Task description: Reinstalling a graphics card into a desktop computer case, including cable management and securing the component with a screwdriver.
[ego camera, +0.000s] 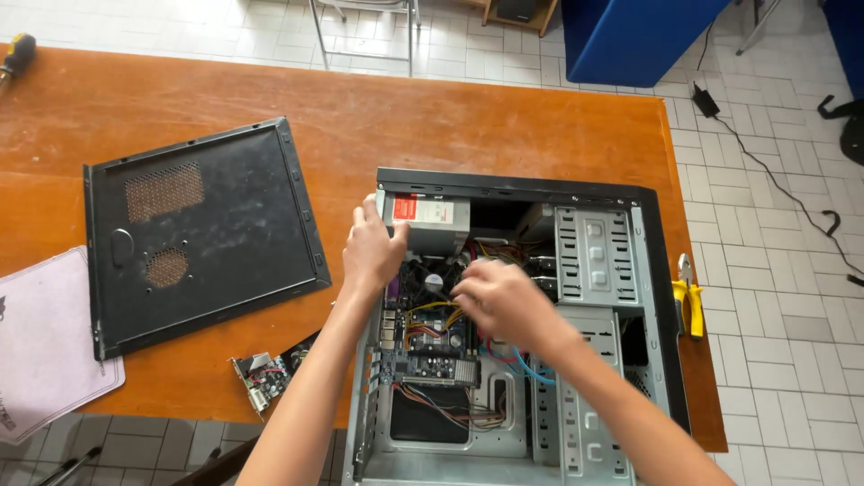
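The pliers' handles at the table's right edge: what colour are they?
Yellow; the pliers show only in the head view.

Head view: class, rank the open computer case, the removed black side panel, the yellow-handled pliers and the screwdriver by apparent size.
1. Open computer case
2. Black side panel
3. Yellow-handled pliers
4. Screwdriver, though it is cut off at the frame edge, so unsure.

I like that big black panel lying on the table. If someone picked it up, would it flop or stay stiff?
The black side panel looks like thin sheet metal with folded edges, so probably stiff, perhaps slightly wobbly. Being wide and flat, it should slide rather than roll on the wooden table.
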